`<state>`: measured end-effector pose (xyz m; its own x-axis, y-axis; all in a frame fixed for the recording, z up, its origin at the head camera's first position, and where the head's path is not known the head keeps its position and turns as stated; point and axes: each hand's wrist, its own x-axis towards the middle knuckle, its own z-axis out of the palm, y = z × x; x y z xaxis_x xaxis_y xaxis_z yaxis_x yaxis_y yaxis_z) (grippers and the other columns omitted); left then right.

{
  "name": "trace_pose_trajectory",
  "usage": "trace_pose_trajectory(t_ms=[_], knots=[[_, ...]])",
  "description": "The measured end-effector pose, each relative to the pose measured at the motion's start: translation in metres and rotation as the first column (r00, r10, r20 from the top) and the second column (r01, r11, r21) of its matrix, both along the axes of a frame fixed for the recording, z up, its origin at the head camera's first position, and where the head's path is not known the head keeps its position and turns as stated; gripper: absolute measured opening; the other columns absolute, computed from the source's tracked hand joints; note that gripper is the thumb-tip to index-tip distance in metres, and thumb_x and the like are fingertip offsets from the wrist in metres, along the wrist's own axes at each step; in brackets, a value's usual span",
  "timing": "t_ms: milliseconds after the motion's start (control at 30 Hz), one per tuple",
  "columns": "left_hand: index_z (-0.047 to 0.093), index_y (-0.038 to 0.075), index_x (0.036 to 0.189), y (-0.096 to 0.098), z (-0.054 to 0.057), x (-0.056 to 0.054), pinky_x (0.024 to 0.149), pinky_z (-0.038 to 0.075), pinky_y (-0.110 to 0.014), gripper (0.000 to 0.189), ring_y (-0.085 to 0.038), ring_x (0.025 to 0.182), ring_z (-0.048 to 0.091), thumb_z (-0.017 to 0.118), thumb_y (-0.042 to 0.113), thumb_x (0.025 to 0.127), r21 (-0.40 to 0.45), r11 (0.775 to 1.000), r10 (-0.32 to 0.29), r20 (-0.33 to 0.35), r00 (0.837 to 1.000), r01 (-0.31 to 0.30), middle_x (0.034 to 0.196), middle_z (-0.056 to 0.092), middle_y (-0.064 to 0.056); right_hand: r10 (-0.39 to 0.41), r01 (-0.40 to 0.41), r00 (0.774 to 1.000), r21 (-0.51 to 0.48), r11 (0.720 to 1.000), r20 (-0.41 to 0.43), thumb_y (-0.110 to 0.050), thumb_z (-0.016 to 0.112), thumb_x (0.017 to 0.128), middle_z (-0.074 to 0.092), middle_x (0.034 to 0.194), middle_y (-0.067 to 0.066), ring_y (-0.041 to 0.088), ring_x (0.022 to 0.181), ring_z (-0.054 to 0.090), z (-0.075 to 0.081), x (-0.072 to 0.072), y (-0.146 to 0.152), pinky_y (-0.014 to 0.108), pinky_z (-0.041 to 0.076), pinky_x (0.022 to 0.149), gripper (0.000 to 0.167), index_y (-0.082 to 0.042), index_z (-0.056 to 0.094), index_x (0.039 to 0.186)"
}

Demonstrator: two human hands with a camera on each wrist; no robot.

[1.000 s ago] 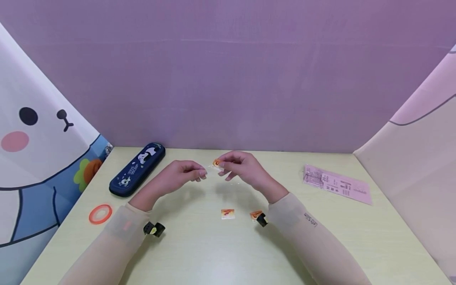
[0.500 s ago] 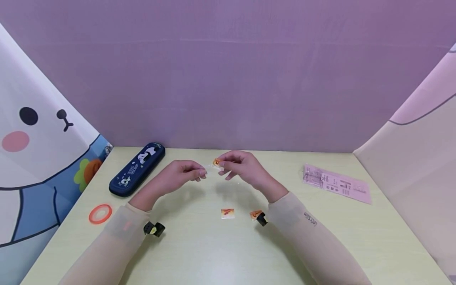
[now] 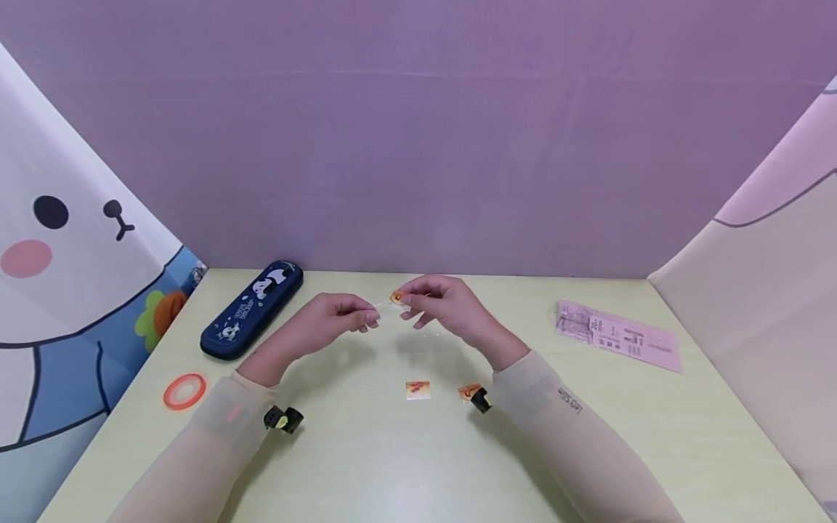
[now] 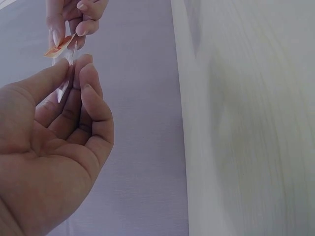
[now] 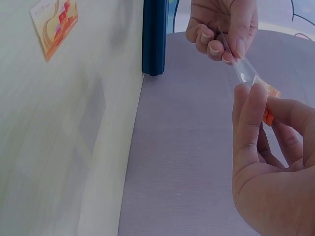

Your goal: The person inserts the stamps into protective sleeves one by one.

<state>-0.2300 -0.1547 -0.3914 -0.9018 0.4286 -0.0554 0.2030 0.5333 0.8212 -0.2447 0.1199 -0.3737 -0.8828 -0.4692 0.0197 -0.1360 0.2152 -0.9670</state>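
Above the far middle of the table, my left hand [image 3: 327, 319] pinches a clear plastic sleeve [image 5: 244, 73] between thumb and fingers. Facing it, my right hand [image 3: 447, 309] pinches a small orange-and-white printed piece like a stamp [image 3: 396, 297], together with the sleeve's other end. In the left wrist view the orange piece [image 4: 59, 47] is tilted and partly covered by fingertips. Whether it lies inside the sleeve or against it, I cannot tell. Two similar pieces lie on the table below: one [image 3: 418, 390] in the middle, another [image 3: 468, 393] partly behind the right wrist camera.
A dark blue pencil case [image 3: 251, 312] with panda pictures lies at the back left of the pale table [image 3: 392, 465]. In front of it is an orange ring, perhaps a tape roll [image 3: 168, 396]. To the right lies a pink printed packet [image 3: 617, 336] with a clear end.
Between my hands the clear sleeve has tilted, now showing as a thin line in the head view. Both hands have stayed almost in place, their holds the same.
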Motion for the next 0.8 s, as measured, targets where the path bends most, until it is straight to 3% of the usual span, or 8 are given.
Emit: trace_pose_trajectory(t_ms=[233, 500, 733, 800], knots=[[0.076, 0.010, 0.127, 0.0005, -0.0004, -0.0008, 0.106, 0.056, -0.057, 0.040, -0.017, 0.104, 0.073, 0.064, 0.043, 0.108, -0.010, 1.000, -0.001, -0.002, 1.000, 0.001, 0.120, 0.080, -0.013, 0.000, 0.000, 1.000, -0.004, 1.000, -0.005, -0.019, 0.071, 0.104, 0.077, 0.123, 0.009, 0.019, 0.097, 0.080, -0.0007, -0.0008, -0.0008, 0.047, 0.066, 0.087, 0.023, -0.011, 0.075, 0.125], [0.077, 0.010, 0.126, 0.0016, 0.0018, 0.0010, 0.105, 0.056, -0.057, 0.040, -0.017, 0.104, 0.074, 0.065, 0.043, 0.107, 0.000, 1.000, 0.003, -0.002, 1.000, -0.003, 0.118, 0.080, -0.014, 0.000, 0.000, 1.000, 0.012, 1.000, 0.019, -0.021, 0.071, 0.104, 0.077, 0.124, 0.011, 0.030, 0.104, 0.080, -0.0007, 0.0011, -0.0012, 0.039, 0.067, 0.084, 0.023, -0.012, 0.075, 0.125], [0.076, 0.009, 0.126, 0.0010, 0.0019, 0.0012, 0.105, 0.057, -0.057, 0.040, -0.023, 0.106, 0.075, 0.065, 0.043, 0.107, 0.004, 1.000, 0.007, -0.007, 1.000, -0.007, 0.119, 0.080, -0.015, 0.007, -0.008, 1.000, 0.031, 1.000, 0.024, -0.019, 0.071, 0.104, 0.076, 0.128, 0.019, 0.039, 0.108, 0.077, -0.0008, 0.0017, 0.0005, 0.049, 0.066, 0.089, 0.022, -0.012, 0.076, 0.123], [0.076, 0.009, 0.127, 0.0010, 0.0017, 0.0011, 0.104, 0.057, -0.057, 0.040, -0.023, 0.107, 0.074, 0.066, 0.042, 0.107, 0.007, 1.000, 0.007, -0.008, 1.000, -0.007, 0.119, 0.080, -0.015, 0.010, -0.012, 0.999, 0.046, 0.999, 0.030, -0.019, 0.071, 0.103, 0.075, 0.130, 0.021, 0.037, 0.107, 0.078, -0.0005, 0.0015, 0.0009, 0.046, 0.066, 0.088, 0.021, -0.012, 0.077, 0.123]])
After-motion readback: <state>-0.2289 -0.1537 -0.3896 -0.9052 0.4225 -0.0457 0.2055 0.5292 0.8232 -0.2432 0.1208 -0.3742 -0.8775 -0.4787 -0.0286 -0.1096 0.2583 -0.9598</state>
